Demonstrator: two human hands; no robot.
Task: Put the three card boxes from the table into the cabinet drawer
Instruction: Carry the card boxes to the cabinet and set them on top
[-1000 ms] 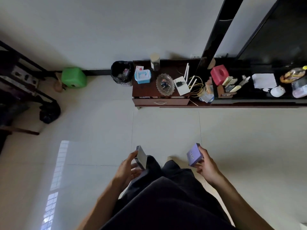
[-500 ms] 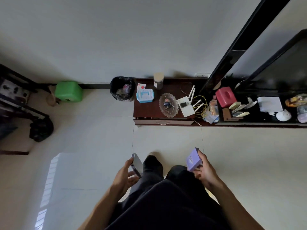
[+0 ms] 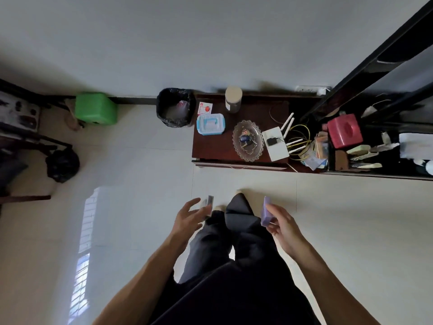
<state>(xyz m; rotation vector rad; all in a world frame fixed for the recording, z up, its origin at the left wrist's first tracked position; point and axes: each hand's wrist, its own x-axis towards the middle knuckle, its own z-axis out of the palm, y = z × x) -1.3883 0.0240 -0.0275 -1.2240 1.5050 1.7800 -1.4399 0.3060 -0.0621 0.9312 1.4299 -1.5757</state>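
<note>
Card boxes are held over the tiled floor, short of the dark wooden cabinet (image 3: 239, 139), whose drawer (image 3: 241, 165) is seen closed. A grey card box (image 3: 209, 204) is pinched edge-on by the left hand (image 3: 188, 218); a purple card box (image 3: 266, 211) is gripped by the right hand (image 3: 283, 227). A third box cannot be made out.

Green plastic stool (image 3: 96, 111) against wall. Black-lined waste bin (image 3: 175, 107) just beside it. Nearby: 1 blue-lidded container (image 3: 210, 123), 1 glass dish (image 3: 248, 140), 1 white router (image 3: 275, 143), yellow cables (image 3: 301, 139), red tissue box (image 3: 344, 130).
</note>
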